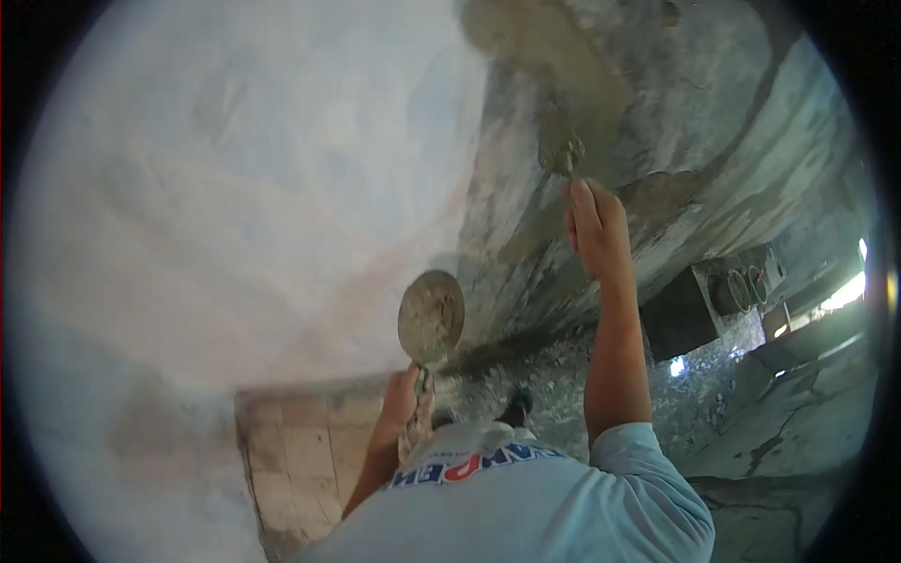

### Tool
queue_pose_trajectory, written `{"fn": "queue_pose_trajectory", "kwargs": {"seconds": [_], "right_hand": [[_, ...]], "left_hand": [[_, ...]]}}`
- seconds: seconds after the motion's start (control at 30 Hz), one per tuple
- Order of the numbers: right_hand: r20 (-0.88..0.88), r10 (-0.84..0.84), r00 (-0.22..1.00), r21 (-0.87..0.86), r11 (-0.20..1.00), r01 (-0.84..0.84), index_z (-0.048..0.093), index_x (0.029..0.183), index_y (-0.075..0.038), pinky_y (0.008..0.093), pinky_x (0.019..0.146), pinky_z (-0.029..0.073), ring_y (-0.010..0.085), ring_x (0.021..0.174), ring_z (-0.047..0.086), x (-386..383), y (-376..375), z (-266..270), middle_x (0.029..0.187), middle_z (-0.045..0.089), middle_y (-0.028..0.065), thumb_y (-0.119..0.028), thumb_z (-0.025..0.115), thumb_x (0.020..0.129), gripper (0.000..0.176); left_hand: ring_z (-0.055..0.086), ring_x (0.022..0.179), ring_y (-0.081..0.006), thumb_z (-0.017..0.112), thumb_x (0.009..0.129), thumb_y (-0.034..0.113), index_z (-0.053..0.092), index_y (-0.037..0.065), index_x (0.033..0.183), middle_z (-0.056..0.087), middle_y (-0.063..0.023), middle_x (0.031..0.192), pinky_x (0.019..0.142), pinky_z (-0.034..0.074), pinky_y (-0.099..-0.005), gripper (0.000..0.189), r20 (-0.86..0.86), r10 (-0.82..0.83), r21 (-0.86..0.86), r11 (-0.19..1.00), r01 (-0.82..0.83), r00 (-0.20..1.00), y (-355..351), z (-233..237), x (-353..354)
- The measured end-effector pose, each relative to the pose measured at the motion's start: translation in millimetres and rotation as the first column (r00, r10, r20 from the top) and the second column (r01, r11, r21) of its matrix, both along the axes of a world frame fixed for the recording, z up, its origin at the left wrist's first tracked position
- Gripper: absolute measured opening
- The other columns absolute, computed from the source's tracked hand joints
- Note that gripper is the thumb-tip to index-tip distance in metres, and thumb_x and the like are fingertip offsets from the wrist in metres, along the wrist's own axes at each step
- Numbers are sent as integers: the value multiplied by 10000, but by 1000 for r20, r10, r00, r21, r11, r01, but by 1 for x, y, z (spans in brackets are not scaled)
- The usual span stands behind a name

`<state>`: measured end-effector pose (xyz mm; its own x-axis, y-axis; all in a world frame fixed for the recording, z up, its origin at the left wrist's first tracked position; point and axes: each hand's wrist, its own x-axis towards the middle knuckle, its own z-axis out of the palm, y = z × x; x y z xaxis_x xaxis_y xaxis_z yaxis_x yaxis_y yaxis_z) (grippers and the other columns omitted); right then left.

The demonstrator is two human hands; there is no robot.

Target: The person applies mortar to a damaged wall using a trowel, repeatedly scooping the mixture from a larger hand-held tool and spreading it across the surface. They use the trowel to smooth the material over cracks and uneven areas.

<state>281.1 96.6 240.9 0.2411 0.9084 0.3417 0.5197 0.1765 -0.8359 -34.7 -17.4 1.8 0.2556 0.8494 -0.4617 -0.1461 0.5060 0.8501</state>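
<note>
My right hand [597, 225] is closed round the handle of a trowel [559, 145], whose mortar-smeared blade lies against the wall. Around and above that blade spreads a wet, brownish patch of mortar [587, 66]. Lower down, my left hand [401, 396] grips the handle of a round pan [431, 314] with some mortar on its face. The pan is held out in front of the wall, near the line where the pale paint meets bare grey plaster. My fingers hide most of both handles.
Pale painted wall [282, 188] fills the left side. Below are a tiled area [300, 450], a rubble-strewn floor [563, 375] and my dark shoes. A dark box-like object [680, 314] stands at the right, near a bright opening [843, 293].
</note>
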Motion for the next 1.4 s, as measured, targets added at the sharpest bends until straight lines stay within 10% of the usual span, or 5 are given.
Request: {"fn": "queue_pose_trajectory", "kwargs": {"seconds": [0.33, 0.7, 0.93, 1.27, 1.4], "right_hand": [[440, 237, 866, -112, 971, -209, 708, 1085, 0, 408, 677, 521, 329, 788, 667, -5, -69, -167, 929, 667, 149, -185, 684, 943, 234], [555, 52, 830, 21, 997, -77, 725, 1124, -68, 459, 895, 459, 304, 937, 631, 4, -81, -227, 1061, 662, 91, -127, 726, 911, 221], [640, -45, 767, 153, 986, -70, 740, 1128, -151, 460, 929, 410, 254, 936, 621, 20, -79, -202, 1053, 660, 51, -47, 732, 874, 275], [620, 166, 767, 159, 930, -330, 688, 1055, -131, 449, 878, 412, 265, 915, 610, 34, -51, -192, 1020, 637, 54, -90, 744, 856, 211], [515, 272, 813, 131, 912, -388, 692, 1095, -109, 445, 877, 439, 296, 950, 626, 42, -36, -186, 1019, 643, 73, -117, 729, 883, 215]], "left_hand": [[441, 444, -115, 421, 1082, 393, 541, 82, 791, 494, -6, 572, 436, 369, -303, 443, 120, 69, -96, 994, -58, 990, -4, -1, -6], [545, 802, -122, 469, 1066, 272, 674, -70, 1065, 642, -46, 822, 747, 455, -315, 398, -314, 21, 433, 893, 124, 949, -25, -12, -13], [597, 866, -119, 455, 1075, 266, 691, -64, 1146, 706, -44, 912, 802, 471, -295, 412, -40, -169, 102, 980, 172, 985, -18, -33, -22], [573, 687, -96, 472, 1073, 282, 706, -33, 1075, 675, -28, 816, 608, 455, -275, 393, -204, -198, 213, 947, 241, 959, -11, 2, 5], [465, 448, -110, 456, 1065, 323, 643, 34, 861, 555, -26, 627, 408, 341, -287, 401, 15, -130, -34, 991, 131, 991, -6, 20, 28]]}}
